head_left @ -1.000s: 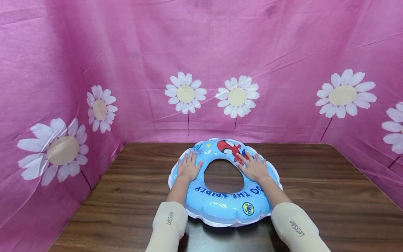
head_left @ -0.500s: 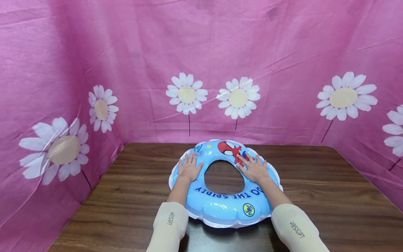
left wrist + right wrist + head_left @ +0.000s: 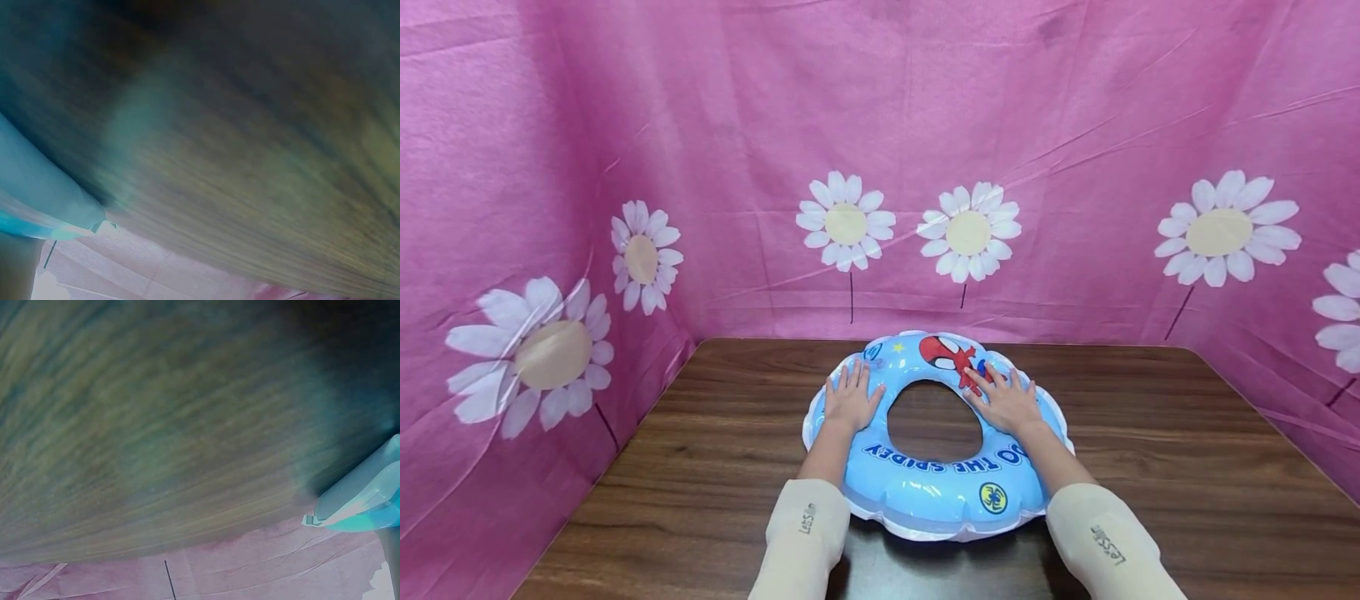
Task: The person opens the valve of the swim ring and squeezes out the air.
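A light blue inflatable swim ring (image 3: 917, 496) with a scalloped white edge lies on the wooden table. It carries a red cartoon figure at the far side and blue lettering on the near side. On the ring's left side rests my left hand (image 3: 850, 404), its fingers spread and straight. My right hand (image 3: 1009, 406) lies flat on the right side, fingers spread over part of the printed figure. In the left wrist view the edge of the swim ring (image 3: 44, 181) shows at lower left; in the right wrist view the ring (image 3: 365, 494) is at lower right.
The dark brown wooden table (image 3: 1180, 467) extends around the ring. Behind it and along both sides hangs a pink curtain (image 3: 895, 100) printed with large white daisies. Cream sleeves (image 3: 805, 533) cover both forearms.
Both hands keep the same place on the swim ring. Only a very slight shift of the whole head view shows.
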The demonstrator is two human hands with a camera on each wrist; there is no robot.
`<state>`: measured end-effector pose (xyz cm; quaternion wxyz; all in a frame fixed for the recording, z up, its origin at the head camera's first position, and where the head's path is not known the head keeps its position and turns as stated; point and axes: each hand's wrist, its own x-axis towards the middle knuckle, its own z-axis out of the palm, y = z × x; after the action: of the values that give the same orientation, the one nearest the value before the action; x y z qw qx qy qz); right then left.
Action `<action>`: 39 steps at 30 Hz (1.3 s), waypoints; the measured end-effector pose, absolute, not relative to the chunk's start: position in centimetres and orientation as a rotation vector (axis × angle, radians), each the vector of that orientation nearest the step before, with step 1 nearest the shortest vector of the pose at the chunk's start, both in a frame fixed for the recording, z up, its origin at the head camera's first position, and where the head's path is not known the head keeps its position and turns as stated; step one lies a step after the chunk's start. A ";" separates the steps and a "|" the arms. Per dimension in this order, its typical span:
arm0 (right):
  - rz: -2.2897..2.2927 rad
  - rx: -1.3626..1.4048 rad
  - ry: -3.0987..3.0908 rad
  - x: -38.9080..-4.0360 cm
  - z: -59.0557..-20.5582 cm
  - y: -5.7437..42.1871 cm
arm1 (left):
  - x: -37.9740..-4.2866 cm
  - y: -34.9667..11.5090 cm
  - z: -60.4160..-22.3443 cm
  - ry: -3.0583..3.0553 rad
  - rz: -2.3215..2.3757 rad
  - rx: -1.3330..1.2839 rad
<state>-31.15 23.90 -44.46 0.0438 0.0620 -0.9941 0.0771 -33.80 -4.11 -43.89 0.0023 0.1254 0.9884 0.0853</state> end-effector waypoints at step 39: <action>0.232 0.190 -3.038 -31.1 -44.5 23.8 | -34.1 -3.9 -44.1 3.068 0.159 0.357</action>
<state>-31.08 23.78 -44.48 0.0445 0.0621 -0.9942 0.0761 -34.09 -3.89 -44.12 0.0243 0.1152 0.9917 0.0514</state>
